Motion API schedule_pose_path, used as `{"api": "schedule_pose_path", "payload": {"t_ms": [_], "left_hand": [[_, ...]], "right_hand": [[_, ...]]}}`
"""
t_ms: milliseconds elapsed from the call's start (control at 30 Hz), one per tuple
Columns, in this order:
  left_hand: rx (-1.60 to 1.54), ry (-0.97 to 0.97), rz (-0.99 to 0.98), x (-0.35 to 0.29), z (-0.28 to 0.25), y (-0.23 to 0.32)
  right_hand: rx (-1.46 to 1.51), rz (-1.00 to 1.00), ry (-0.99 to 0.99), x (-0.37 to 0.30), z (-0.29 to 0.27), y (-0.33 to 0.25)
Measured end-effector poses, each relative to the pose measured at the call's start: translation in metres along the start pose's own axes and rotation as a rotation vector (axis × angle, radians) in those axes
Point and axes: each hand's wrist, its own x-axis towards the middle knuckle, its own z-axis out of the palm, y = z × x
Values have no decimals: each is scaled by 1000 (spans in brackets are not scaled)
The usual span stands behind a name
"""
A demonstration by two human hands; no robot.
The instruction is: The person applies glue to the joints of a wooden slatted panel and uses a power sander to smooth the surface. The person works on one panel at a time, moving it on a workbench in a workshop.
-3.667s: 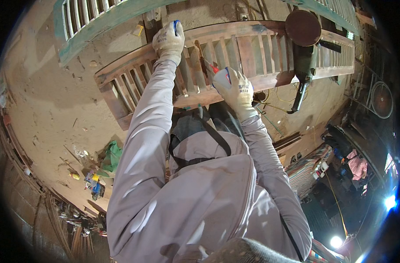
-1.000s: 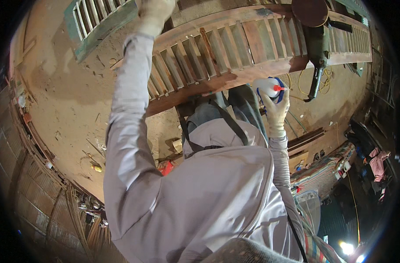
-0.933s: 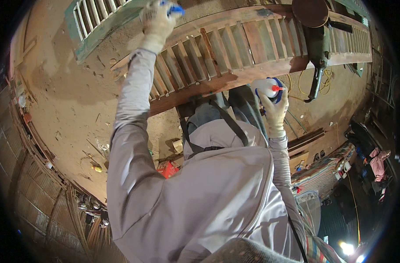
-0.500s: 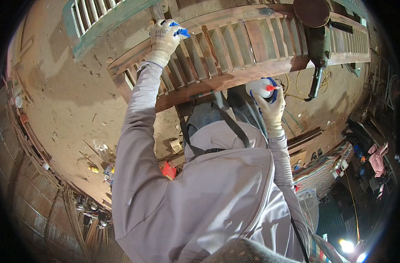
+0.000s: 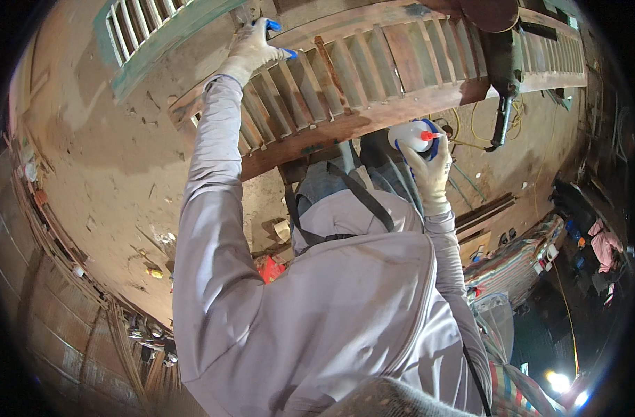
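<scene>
White squeeze bottle [image 5: 409, 137] with red nozzle [image 5: 427, 136]: just off the near edge of the slatted wooden panel [image 5: 402, 61], on the person's side, around the panel's middle. Held in the right grip [image 5: 432, 170], gloved, which wraps the body with thumb on one side and fingers on the other; bottle sits at the finger end, ahead of the palm. Tipped, nozzle toward the panel's right end. This hold probably leaves the nozzle unobstructed and keeps the bottle from bumping the slats. Whether bottle and panel edge touch: cannot tell.

Left grip [image 5: 251, 50], also gloved: at the far edge of the panel's left half, thumb and fingers spread wide, nothing seen between them. Contact with the wood unclear. Well apart from the bottle.

One slat [image 5: 330, 73], darker and redder than its neighbours, runs across the panel between the two grips. Power tool [image 5: 505, 69] lies across the panel's right half, round disc [image 5: 490, 12] at the far edge, handle overhanging the near one; likely parked there to leave the left half accessible.
</scene>
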Motion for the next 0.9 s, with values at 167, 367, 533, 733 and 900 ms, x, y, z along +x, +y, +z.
{"api": "schedule_pose_path", "payload": {"t_ms": [167,367,533,733,900], "left_hand": [[-208,31,-54,0,18,-22],[-57,1,-102,6,32,-18],[-262,39,-161,21,44,-37],[-274,-42,-130,10,28,-24],[210,33,-51,-15,24,11]], "right_hand": [[72,-33,7,-2,0,2],[82,6,-41,-1,5,0],[137,7,-53,-1,9,-11],[248,-25,-80,7,11,-19],[234,11,-140,10,16,-32]]}}
